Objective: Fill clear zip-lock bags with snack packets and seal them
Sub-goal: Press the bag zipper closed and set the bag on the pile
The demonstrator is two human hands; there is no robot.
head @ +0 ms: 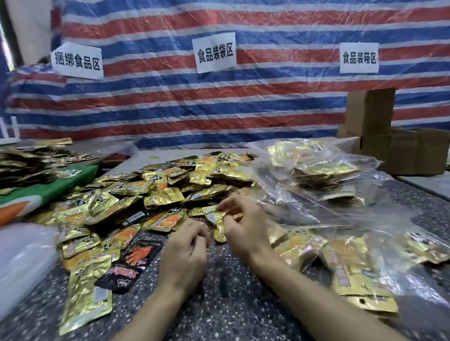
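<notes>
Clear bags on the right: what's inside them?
Gold snack packets show through the clear bags; the far bag holds a stack. Packets underneath are covered, so their count cannot be told.

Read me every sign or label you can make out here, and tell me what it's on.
"捆绑食品区": left paper sign on the striped tarp.
"食品装袋区": middle paper sign.
"食品装箱区": right paper sign.
Print on the gold snack packets and black packet: too blurred to read.

Striped red-white-blue tarp (pixel 266 94) as back wall, three paper signs (pixel 214 52); speckled dark tabletop (pixel 226 302).
</notes>
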